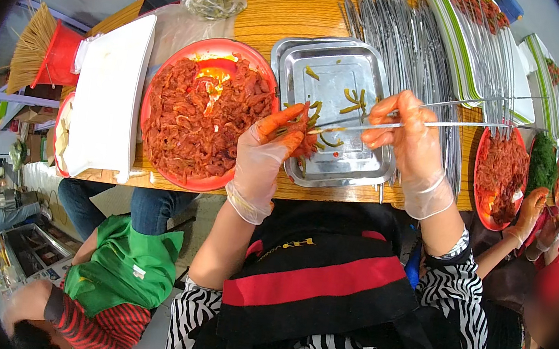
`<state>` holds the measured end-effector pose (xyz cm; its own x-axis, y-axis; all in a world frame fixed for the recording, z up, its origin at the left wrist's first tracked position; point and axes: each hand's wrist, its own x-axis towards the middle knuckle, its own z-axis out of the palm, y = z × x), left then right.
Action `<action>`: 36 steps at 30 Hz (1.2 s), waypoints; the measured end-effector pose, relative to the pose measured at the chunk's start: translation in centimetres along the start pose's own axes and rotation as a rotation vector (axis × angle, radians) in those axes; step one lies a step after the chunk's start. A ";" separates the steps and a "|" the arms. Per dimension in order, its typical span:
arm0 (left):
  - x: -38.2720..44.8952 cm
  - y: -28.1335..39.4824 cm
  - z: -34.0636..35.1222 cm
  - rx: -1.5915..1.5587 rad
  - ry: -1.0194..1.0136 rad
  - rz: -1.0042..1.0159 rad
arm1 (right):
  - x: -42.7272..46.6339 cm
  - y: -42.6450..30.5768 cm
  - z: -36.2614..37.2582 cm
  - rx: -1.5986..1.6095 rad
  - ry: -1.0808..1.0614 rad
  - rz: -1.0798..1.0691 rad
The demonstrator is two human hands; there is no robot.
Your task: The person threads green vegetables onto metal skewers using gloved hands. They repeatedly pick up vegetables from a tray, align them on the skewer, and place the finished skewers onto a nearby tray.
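Observation:
My left hand (267,155), in a clear plastic glove stained orange, pinches marinated meat (304,138) and green pieces around the tips of metal skewers (383,126). My right hand (407,142), gloved the same way, grips these skewers, which run out past it to the right. Beneath both hands lies a stainless steel tray (363,168) with several green pickled pieces (354,101) scattered in it. Left of the tray, a red plate (266,67) carries a heap of raw marinated meat strips (196,134).
Many bare metal skewers (408,44) lie behind the tray. Loaded skewers rest on stacked white trays (517,106) at right, near another red meat plate (478,197) and a co-worker's gloved hand (531,211). A white tray (110,98) stands left. A seated person in a green apron (118,270) is close by.

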<state>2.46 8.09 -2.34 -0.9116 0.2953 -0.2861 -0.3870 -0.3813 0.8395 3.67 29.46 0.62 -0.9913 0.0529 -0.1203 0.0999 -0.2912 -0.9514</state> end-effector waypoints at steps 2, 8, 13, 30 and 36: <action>0.0 0.0 0.2 0.051 0.007 0.053 | 0.3 -0.8 -0.1 0.042 0.016 0.032; -0.2 0.5 1.2 0.104 0.014 0.083 | 1.2 -1.1 0.0 0.018 -0.066 0.124; -0.2 0.6 1.2 0.118 0.023 0.089 | 1.3 -0.9 0.4 -0.026 -0.026 0.095; -0.1 0.6 0.5 -0.085 -0.128 -0.007 | -0.5 0.7 0.9 -0.014 -0.003 -0.257; -0.1 1.2 0.4 -0.228 -0.110 -0.144 | -0.8 1.2 0.6 -0.009 -0.039 -0.325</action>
<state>2.12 7.94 -1.15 -0.8291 0.4494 -0.3326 -0.5442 -0.5121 0.6646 4.51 28.50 -0.27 -0.9739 0.1053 0.2010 -0.2219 -0.2568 -0.9407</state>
